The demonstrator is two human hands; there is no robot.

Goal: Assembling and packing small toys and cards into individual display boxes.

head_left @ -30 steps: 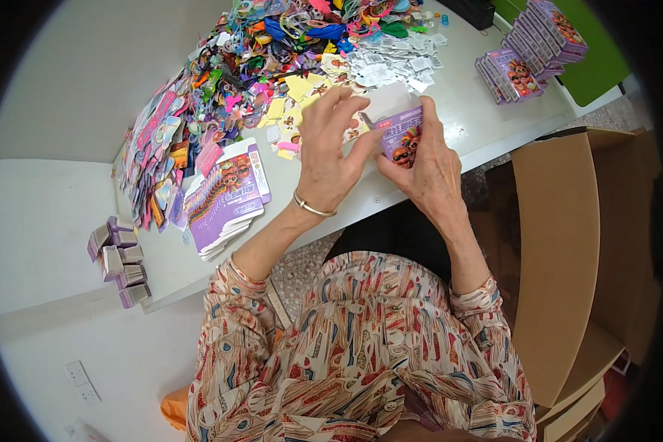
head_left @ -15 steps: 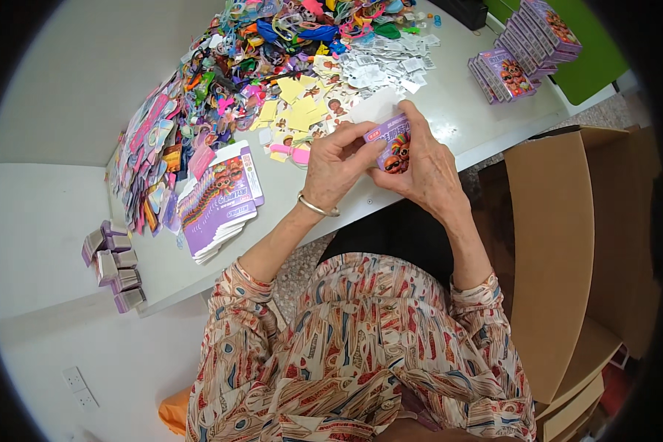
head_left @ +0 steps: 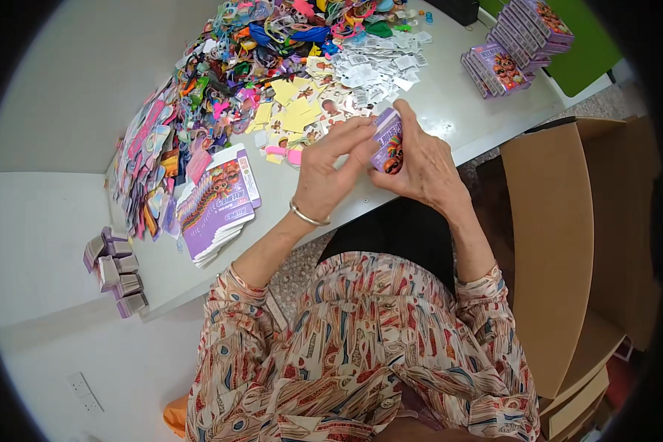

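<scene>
Head view: left hand [head_left: 330, 177] and right hand [head_left: 423, 166] both pinch one purple box [head_left: 387, 142]; four grey boxes [head_left: 118, 272] lie apart.

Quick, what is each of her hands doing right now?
Left hand: fingers closed on the small purple box.
Right hand: also closed on the same box, from the other side.

We had one head view only. It looked steeply down, close over the table [head_left: 449, 110] and lap.
</scene>
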